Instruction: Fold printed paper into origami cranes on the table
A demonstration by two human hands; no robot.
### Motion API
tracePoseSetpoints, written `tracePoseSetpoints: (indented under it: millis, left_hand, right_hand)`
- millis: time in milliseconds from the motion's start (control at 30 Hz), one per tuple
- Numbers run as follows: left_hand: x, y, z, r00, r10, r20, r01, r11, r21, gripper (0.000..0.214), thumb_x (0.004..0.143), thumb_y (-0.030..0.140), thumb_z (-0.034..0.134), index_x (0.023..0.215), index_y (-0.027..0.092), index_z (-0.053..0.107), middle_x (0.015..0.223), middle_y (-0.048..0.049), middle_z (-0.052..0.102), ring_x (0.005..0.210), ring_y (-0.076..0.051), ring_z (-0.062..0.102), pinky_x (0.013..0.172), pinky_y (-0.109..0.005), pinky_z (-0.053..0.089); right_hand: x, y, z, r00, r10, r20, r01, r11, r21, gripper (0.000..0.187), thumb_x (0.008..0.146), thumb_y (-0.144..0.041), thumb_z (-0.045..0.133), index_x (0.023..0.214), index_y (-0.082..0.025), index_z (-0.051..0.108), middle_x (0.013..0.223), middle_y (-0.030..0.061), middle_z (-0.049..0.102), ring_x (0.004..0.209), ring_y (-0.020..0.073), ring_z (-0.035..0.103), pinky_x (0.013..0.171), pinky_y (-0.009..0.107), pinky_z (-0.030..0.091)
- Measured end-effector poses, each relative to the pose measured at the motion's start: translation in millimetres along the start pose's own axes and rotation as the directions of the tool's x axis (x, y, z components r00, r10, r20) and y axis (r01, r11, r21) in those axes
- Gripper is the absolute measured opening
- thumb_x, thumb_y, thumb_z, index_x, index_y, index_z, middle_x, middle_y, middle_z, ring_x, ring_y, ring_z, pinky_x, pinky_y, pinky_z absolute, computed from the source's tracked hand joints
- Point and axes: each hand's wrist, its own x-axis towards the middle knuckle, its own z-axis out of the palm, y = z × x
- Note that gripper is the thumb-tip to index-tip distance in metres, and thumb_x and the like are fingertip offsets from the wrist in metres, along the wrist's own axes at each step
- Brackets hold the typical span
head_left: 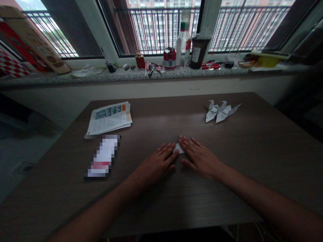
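Note:
A small piece of folded paper (179,149) lies flat on the brown table, partly covered by my fingers. My left hand (160,159) rests flat over its left side, fingers stretched out. From the other side, my right hand (198,155) presses down on the paper's right edge with its fingers extended and the thumb pointing inward. How much paper is under the hands is hidden. Farther back on the right stand two folded paper cranes (219,111), side by side.
Printed newspaper sheets (109,117) lie at the back left, with a blurred phone (104,156) in front of them. Along the stone windowsill (121,76) stand a red can (169,58), a clear bottle (180,47), a dark drink cup (198,52) and small tools.

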Motion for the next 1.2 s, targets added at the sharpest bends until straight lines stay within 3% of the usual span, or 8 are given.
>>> tracePoseSetpoints:
  millis: [300, 400, 500, 600, 733, 900, 1033, 1200]
  left_hand:
    - [1.6, 6.0, -10.4, 0.999, -0.028, -0.046, 0.027, 1.0, -0.01, 0.054, 0.102, 0.035, 0.063, 0.152, 0.02, 0.049, 0.155, -0.0168, 0.049, 0.145, -0.034, 0.046, 0.123, -0.056, 0.035]
    - [2.3, 8.5, -10.7, 0.995, -0.067, -0.077, 0.066, 0.998, -0.021, 0.057, 0.099, 0.039, 0.065, 0.152, 0.022, 0.05, 0.141, -0.0154, 0.057, 0.135, -0.035, 0.052, 0.12, -0.059, 0.039]
    - [3.9, 10.4, -11.4, 0.992, -0.08, -0.101, 0.077, 0.996, -0.033, 0.056, 0.1, 0.04, 0.065, 0.151, 0.022, 0.051, 0.128, -0.0139, 0.059, 0.127, -0.034, 0.054, 0.117, -0.059, 0.041]
    - [6.4, 12.2, -13.5, 0.99, -0.096, -0.105, 0.09, 0.994, -0.062, 0.055, 0.099, 0.038, 0.066, 0.15, 0.021, 0.052, 0.124, -0.0141, 0.059, 0.121, -0.034, 0.055, 0.109, -0.057, 0.048]
    - [11.8, 11.8, -13.6, 0.981, -0.147, -0.124, 0.121, 0.973, -0.196, 0.04, 0.103, 0.03, 0.06, 0.142, 0.02, 0.059, 0.116, -0.0113, 0.062, 0.106, -0.027, 0.06, 0.093, -0.046, 0.056]
    - [20.6, 5.5, -8.3, 0.938, -0.28, -0.206, 0.21, 0.929, -0.305, 0.019, 0.103, 0.027, 0.061, 0.119, 0.021, 0.07, 0.111, -0.0075, 0.064, 0.104, -0.025, 0.062, 0.093, -0.043, 0.054]
    - [22.5, 2.8, -6.5, 0.888, -0.385, -0.251, 0.31, 0.905, -0.29, 0.043, 0.093, 0.03, 0.076, 0.132, 0.018, 0.064, 0.122, -0.0118, 0.061, 0.113, -0.03, 0.059, 0.098, -0.048, 0.054]
    - [21.2, 5.2, -7.2, 0.904, -0.352, -0.242, 0.296, 0.925, -0.24, 0.046, 0.094, 0.027, 0.074, 0.137, 0.017, 0.062, 0.128, -0.0131, 0.06, 0.118, -0.031, 0.058, 0.102, -0.049, 0.053]
  right_hand:
    - [-5.9, 12.3, -3.7, 0.999, 0.047, -0.017, -0.047, 0.998, 0.036, 0.074, 0.108, -0.048, 0.045, 0.169, -0.024, 0.012, 0.171, 0.0116, 0.028, 0.157, 0.0282, 0.027, 0.127, 0.055, 0.027]
    - [-1.4, 12.1, -8.9, 0.996, 0.069, -0.059, -0.063, 0.993, 0.101, 0.062, 0.107, -0.042, 0.048, 0.164, -0.024, 0.031, 0.168, 0.0121, 0.037, 0.154, 0.0293, 0.035, 0.124, 0.055, 0.033]
    - [3.6, 10.0, -12.7, 0.989, 0.095, -0.111, -0.071, 0.976, 0.206, 0.043, 0.107, -0.034, 0.05, 0.148, -0.025, 0.056, 0.15, 0.012, 0.058, 0.137, 0.0285, 0.055, 0.113, 0.051, 0.048]
    - [7.7, 7.5, -13.2, 0.987, 0.081, -0.137, -0.041, 0.961, 0.274, 0.032, 0.106, -0.029, 0.053, 0.134, -0.023, 0.066, 0.133, 0.0108, 0.068, 0.122, 0.0273, 0.063, 0.104, 0.048, 0.053]
    - [11.4, 6.0, -10.8, 0.98, 0.102, -0.17, -0.05, 0.958, 0.284, 0.027, 0.102, -0.03, 0.061, 0.127, -0.021, 0.068, 0.127, 0.0111, 0.069, 0.117, 0.0277, 0.064, 0.101, 0.048, 0.053]
    - [13.8, 4.9, -7.4, 0.977, 0.124, -0.174, -0.075, 0.96, 0.268, 0.028, 0.096, -0.031, 0.069, 0.124, -0.024, 0.068, 0.126, 0.011, 0.069, 0.118, 0.0305, 0.063, 0.1, 0.051, 0.053]
    - [14.0, 5.2, -6.0, 0.968, 0.168, -0.189, -0.106, 0.948, 0.3, 0.037, 0.092, -0.03, 0.074, 0.128, -0.024, 0.067, 0.126, 0.0112, 0.069, 0.116, 0.0301, 0.064, 0.1, 0.051, 0.053]
    - [13.3, 6.9, -4.9, 0.965, 0.178, -0.193, -0.111, 0.943, 0.315, 0.038, 0.09, -0.03, 0.076, 0.126, -0.022, 0.067, 0.126, 0.0122, 0.068, 0.116, 0.0305, 0.064, 0.1, 0.05, 0.054]
